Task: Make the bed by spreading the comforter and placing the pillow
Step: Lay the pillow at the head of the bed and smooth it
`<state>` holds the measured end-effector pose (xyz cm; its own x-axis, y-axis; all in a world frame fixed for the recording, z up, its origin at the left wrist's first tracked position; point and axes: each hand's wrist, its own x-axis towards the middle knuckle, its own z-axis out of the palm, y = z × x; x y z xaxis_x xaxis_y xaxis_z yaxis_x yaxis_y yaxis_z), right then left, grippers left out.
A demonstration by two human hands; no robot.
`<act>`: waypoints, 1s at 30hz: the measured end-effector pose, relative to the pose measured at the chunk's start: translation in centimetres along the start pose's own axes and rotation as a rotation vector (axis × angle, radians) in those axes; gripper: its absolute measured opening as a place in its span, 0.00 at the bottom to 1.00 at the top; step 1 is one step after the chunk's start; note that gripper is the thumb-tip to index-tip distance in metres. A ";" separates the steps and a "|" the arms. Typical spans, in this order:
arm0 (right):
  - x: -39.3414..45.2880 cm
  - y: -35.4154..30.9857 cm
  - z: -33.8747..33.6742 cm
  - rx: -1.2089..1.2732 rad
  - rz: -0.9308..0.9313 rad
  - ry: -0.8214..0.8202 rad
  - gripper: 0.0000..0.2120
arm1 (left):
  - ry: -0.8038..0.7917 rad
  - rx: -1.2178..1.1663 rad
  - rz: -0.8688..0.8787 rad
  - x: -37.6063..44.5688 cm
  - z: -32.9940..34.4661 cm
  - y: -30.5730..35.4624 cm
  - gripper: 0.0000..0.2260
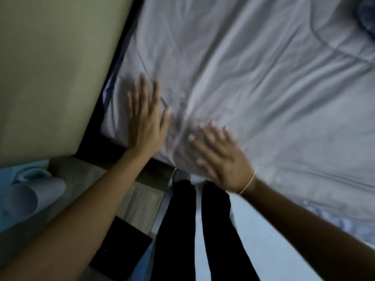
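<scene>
- The left hand [147, 120] lay flat on the comforter [253, 82], palm down, fingers stretched out and close together, holding nothing
- It sat near the bed's corner, just beside the edge nearest the wall [50, 67]
- The right hand [220, 157] was also spread wide, palm down on the fabric, fingers fanned apart and gripping nothing; its outline was blurred
- That hand rested at the near edge of the comforter, its heel over the rim of the bed
- A thin pale band [248, 182] circled the right wrist
- Between the two hands the grey cloth bunched into creases running away from the corner
- The comforter covered nearly all the bed in view, its grey surface wrinkled, with a curved stitched seam toward the upper right
- At the far upper right corner a darker, bluish rumpled shape [366, 15] lay on the bed; whether it was the pillow could not be told
- Below the right forearm a strip of lighter, patterned bedding [345, 224] showed under the comforter's edge
- The person's legs in black trousers [194, 230] stood against the bed side, on a pale floor [263, 250]
- To the left, beneath the left forearm, stood a low wooden piece of furniture [85, 175] with a dark flat object [123, 246] beside it
- Pale rolled items [30, 191] lay at the far left, too dim to identify
</scene>
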<state>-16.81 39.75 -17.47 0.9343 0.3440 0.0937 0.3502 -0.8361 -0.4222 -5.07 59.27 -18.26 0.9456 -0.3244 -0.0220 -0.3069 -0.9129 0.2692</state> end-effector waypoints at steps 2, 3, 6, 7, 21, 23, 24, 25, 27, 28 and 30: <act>1.8 4.4 -1.4 -0.099 0.130 0.100 0.22 | 0.043 -0.001 0.099 4.1 -0.1 1.4 0.26; 2.6 6.9 -1.9 -0.162 0.225 0.132 0.23 | 0.049 0.021 0.133 6.0 -0.1 1.8 0.26; 3.9 11.7 -1.8 -0.236 0.552 0.103 0.25 | -0.021 0.136 0.072 8.4 1.3 0.2 0.26; 4.0 11.9 -1.2 -0.250 0.645 0.078 0.25 | -0.051 0.162 0.017 7.9 1.9 -1.0 0.26; -2.8 -3.7 6.3 -0.226 0.246 -0.259 0.29 | -0.119 0.118 -0.199 -5.0 3.2 -4.8 0.28; -3.3 -4.5 6.2 -0.199 0.214 -0.277 0.31 | -0.139 0.088 -0.209 -6.5 2.9 -4.8 0.28; -3.3 -4.7 5.8 -0.180 0.205 -0.285 0.30 | -0.154 0.068 -0.217 -7.1 2.4 -4.7 0.28; -3.4 -4.9 5.3 -0.156 0.200 -0.301 0.29 | -0.181 0.047 -0.226 -7.8 1.9 -4.6 0.28; -3.2 -5.0 3.6 -0.088 0.215 -0.328 0.28 | -0.248 -0.002 -0.239 -8.5 0.3 -4.0 0.29; -3.1 -5.0 2.7 -0.053 0.250 -0.340 0.27 | -0.286 -0.022 -0.247 -8.7 -0.4 -3.5 0.30; -3.3 -5.1 -0.5 -0.023 0.372 -0.350 0.25 | -0.326 -0.030 -0.231 -8.4 -2.8 -1.8 0.28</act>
<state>-21.60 42.68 -15.22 0.9188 0.1405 -0.3688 0.0032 -0.9372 -0.3488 -12.13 64.33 -15.90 0.9042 -0.1774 -0.3885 -0.0823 -0.9650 0.2491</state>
